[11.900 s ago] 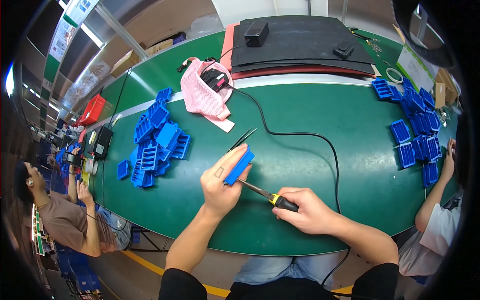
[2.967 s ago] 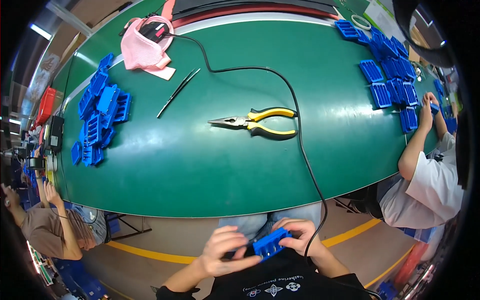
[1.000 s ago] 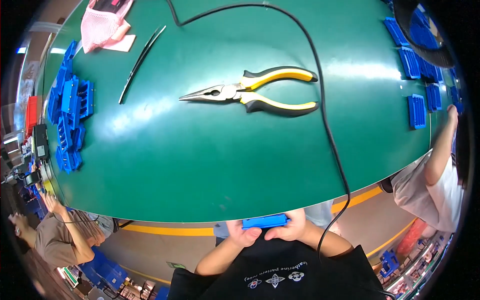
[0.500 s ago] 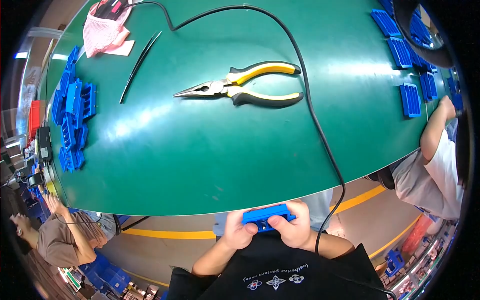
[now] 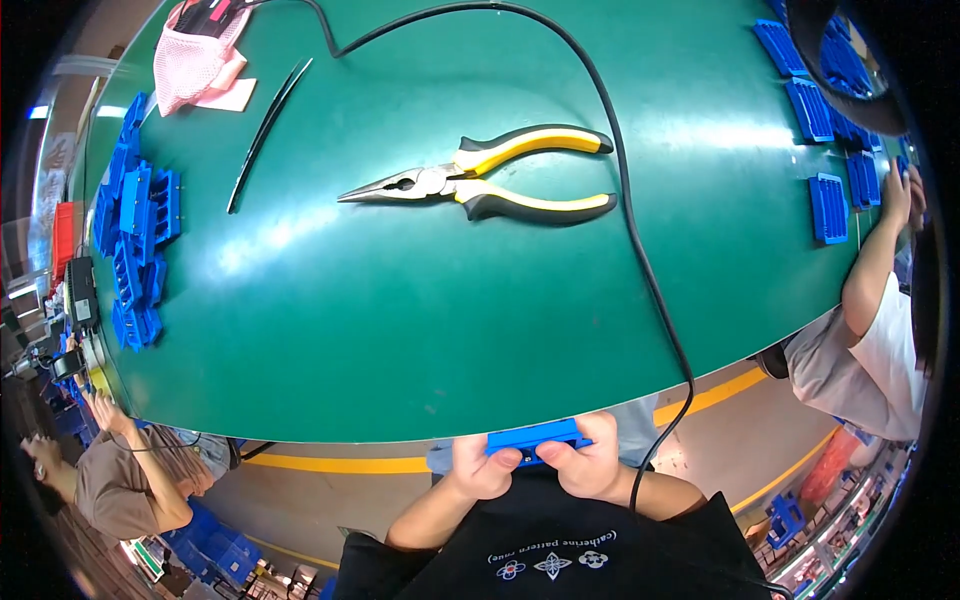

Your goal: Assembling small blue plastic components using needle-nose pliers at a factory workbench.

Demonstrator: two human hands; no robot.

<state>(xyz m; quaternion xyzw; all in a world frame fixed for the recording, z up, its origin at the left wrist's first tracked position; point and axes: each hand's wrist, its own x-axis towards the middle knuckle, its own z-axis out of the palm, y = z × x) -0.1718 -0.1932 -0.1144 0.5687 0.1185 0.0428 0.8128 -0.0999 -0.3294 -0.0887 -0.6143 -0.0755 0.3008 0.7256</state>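
Both hands, left hand [image 5: 480,468] and right hand [image 5: 590,465], are gripping a blue plastic part [image 5: 535,438] below the green table [image 5: 420,320] edge, pliers [image 5: 480,180] lying untouched.

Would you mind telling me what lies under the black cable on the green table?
Only the bare green table shows under the black cable; it passes beside the pliers, not over them. Its lower end is hidden behind the right hand.
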